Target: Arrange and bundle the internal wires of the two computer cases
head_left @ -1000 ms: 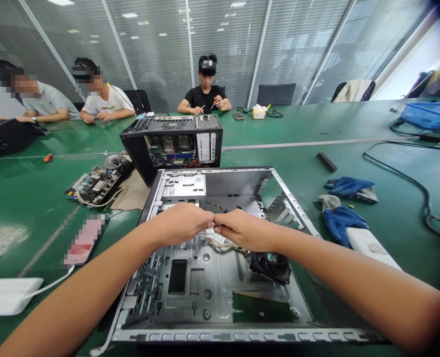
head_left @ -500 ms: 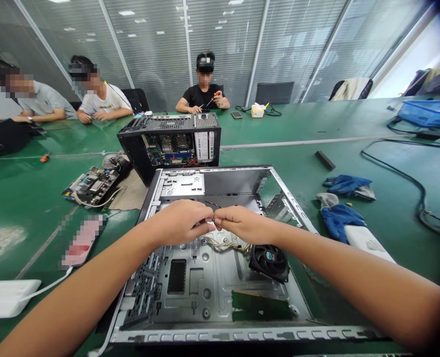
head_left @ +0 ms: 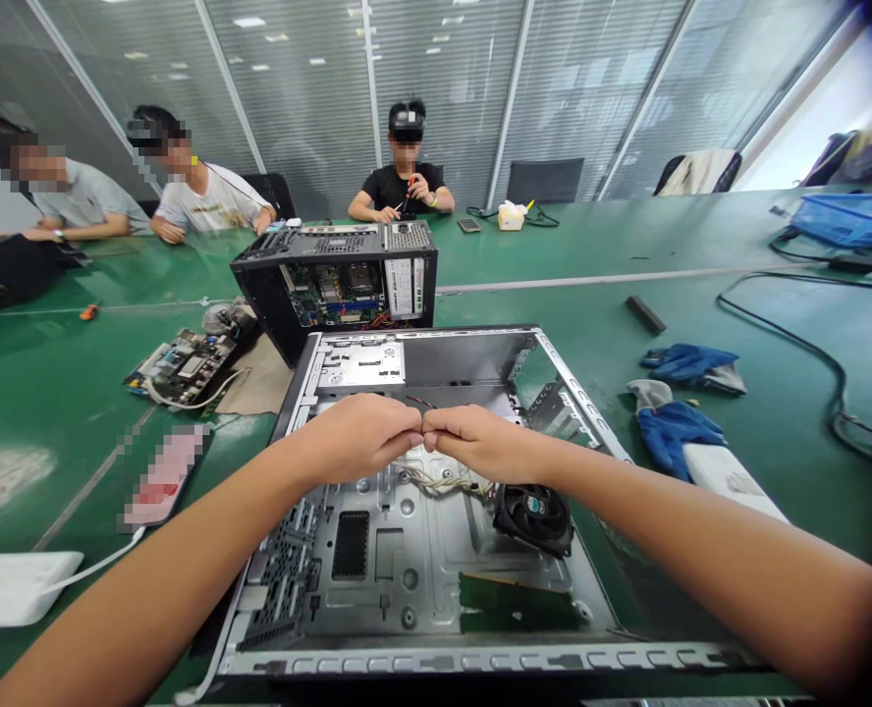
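An open, gutted computer case lies flat on the green table in front of me. My left hand and my right hand meet fingertip to fingertip above its middle, both pinched closed on something small that I cannot make out. A twisted bundle of thin wires hangs below the hands down to the case floor. A black cooler fan lies in the case just under my right wrist. A green circuit board rests near the case's front edge.
A second black case with a mainboard inside stands behind mine. A loose circuit board lies at left, blue gloves and a white box at right, a white adapter at near left. Three people sit across the table.
My hands stay pinched together over the case and have barely shifted. The view has drifted slightly. The person opposite has raised a hand with a tool.
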`<state>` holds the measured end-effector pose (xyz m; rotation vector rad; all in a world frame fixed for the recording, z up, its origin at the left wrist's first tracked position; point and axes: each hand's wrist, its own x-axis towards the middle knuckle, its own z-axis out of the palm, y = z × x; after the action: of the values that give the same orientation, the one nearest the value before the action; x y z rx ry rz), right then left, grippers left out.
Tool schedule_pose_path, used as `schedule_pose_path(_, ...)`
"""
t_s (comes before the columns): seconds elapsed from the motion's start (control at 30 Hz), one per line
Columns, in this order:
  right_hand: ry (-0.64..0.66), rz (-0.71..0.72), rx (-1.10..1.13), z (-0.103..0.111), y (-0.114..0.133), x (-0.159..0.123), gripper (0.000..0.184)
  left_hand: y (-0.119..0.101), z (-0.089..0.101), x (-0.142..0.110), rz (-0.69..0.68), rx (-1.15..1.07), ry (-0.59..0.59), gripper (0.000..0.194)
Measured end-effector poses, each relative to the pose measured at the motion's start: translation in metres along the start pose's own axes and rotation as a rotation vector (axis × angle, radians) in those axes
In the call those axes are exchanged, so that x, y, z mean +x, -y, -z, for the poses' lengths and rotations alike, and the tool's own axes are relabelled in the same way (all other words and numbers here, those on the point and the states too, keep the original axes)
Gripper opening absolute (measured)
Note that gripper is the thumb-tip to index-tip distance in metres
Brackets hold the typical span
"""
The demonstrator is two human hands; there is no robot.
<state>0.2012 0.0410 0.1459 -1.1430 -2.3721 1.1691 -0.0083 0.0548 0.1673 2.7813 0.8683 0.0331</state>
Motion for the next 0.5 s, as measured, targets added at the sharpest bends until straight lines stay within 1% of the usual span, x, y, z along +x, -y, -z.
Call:
schedule_pose_path(0.17, -0.029, -0.010, 0.012, 0.0021, 0.0012, -0.0003, 0.016, -0.0013, 0.0004, -0.0012, 0.112, -0.062, -0.039, 0.023)
schedule_pose_path(0.33, -0.020, 0.026, 0.011, 0.0004, -0.0007, -0.0004, 0.016, -0.0003, -0.0010, -0.0001, 0.054, -0.029, -0.044, 0.027)
schedule_pose_path(0.5, -0.013, 0.032, 0.006, -0.0016, -0.0012, 0.0001, 0.016, 0.0016, -0.0024, 0.0006, 0.056, -0.010, -0.008, 0.028)
